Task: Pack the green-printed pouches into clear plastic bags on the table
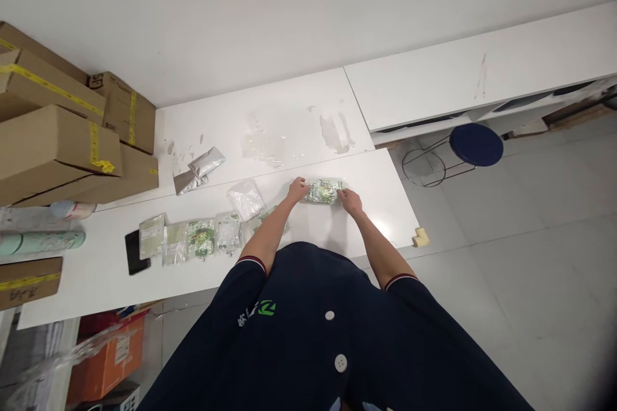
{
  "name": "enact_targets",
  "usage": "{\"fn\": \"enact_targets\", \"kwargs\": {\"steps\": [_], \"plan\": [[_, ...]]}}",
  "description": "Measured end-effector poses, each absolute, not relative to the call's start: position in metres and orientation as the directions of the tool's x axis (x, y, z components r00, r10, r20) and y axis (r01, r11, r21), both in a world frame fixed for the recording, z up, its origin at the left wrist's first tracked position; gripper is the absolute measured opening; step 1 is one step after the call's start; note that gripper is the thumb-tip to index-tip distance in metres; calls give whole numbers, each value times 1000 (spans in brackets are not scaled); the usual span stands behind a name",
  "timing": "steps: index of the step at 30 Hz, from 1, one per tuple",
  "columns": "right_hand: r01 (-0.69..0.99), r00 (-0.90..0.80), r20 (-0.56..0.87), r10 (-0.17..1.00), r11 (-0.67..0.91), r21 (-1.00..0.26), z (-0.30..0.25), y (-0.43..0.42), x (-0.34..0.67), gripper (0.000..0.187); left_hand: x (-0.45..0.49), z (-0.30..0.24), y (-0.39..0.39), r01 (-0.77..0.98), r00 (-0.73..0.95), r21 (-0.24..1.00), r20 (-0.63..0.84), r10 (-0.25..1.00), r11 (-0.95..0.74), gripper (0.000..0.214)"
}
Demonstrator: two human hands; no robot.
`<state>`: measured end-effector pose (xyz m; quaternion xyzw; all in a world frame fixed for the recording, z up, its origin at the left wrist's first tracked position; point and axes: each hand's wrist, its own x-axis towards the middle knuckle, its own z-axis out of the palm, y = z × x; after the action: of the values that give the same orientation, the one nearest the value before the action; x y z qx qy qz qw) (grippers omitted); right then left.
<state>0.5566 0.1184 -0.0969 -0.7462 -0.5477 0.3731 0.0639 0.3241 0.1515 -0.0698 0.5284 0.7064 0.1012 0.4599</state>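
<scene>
A clear plastic packet with green print lies between my hands, low over the white table. My left hand grips its left end, and my right hand pinches its right end. Left of my left forearm is a row of similar packets: one with bold green print, a clearer one and a pale green one. Partly behind that forearm lies another green packet. Just above the row rests a white plastic-wrapped bundle.
Silver foil pouches and a flat clear plastic sheet lie farther back. A black phone, a mint-green bottle and stacked cardboard boxes are at left. A blue stool stands beyond the table's padded right corner.
</scene>
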Motion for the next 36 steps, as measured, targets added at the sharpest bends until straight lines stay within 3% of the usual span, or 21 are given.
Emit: {"fn": "enact_targets", "kwargs": {"steps": [4,7,9,12,16,19,21,24,26,30,33,36], "plan": [[829,198,-498,844,-415,-374,-95,125,543,45,334,-80,156,696,-115,572,-507,854,434,42],[834,291,-391,873,-432,-344,-98,130,536,44,339,-82,155,778,-133,490,-482,866,393,52],[789,357,-321,877,-467,-398,-103,137,536,51,341,-82,153,822,-115,442,-489,865,359,54],[691,383,-364,849,-525,-498,-111,151,541,56,337,-84,146,865,-53,396,-540,840,309,52],[671,210,-510,834,-502,-546,-115,159,548,35,330,-83,134,899,14,360,-596,803,251,61],[623,85,-435,897,-388,-679,-112,151,547,42,330,-76,128,935,44,313,-569,821,167,54],[548,42,-344,938,-309,-777,-105,144,542,42,335,-68,129,926,117,370,-471,874,75,48],[437,-86,-284,955,-220,-872,-90,136,535,41,345,-57,138,817,231,577,-330,915,2,63],[397,-183,-273,945,-183,-899,-78,132,532,43,350,-53,145,699,258,711,-355,899,80,69],[321,-213,-307,928,-231,-919,-68,123,535,45,349,-54,148,435,309,830,-501,809,348,34],[118,-142,-327,934,-312,-943,-74,110,538,40,342,-63,141,294,162,854,-486,859,428,23],[-32,-14,-335,942,-335,-942,-83,96,530,52,336,-71,132,226,12,882,-427,904,414,18]]}}
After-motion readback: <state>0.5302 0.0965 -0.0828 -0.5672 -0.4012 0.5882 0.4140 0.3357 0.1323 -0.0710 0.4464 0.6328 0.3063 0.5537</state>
